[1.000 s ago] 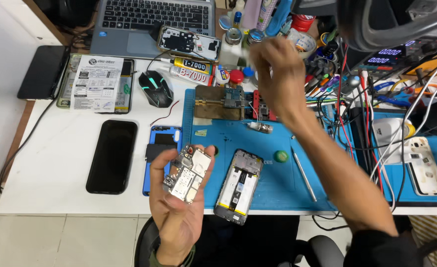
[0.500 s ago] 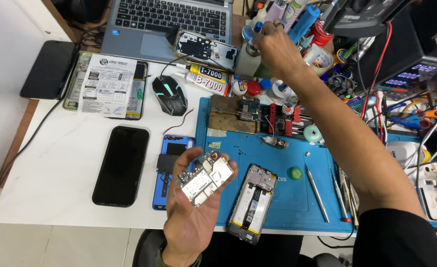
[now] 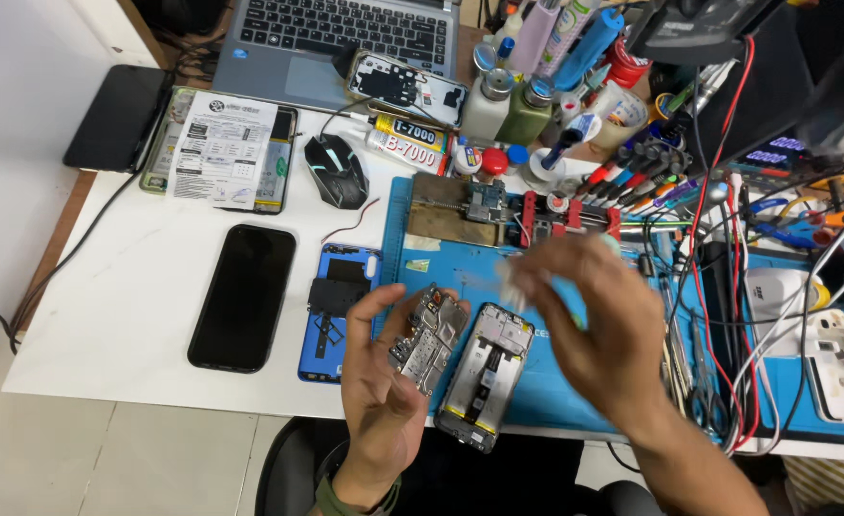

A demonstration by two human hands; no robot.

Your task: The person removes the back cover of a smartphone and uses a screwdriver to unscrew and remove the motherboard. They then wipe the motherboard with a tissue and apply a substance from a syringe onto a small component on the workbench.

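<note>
1. The left hand (image 3: 384, 382) grips a thin, silver-shielded phone circuit board (image 3: 428, 337) by its edges, raised above the near edge of the blue silicone work mat (image 3: 575, 382).
2. The board looks light, rigid and fragile; edge grips probably suit it best, clear of the components.
3. The right hand (image 3: 589, 330) is blurred; it seems to pinch something small and pale, but I cannot tell what.
4. An opened phone frame (image 3: 484, 373) lies just right of the board.
</note>
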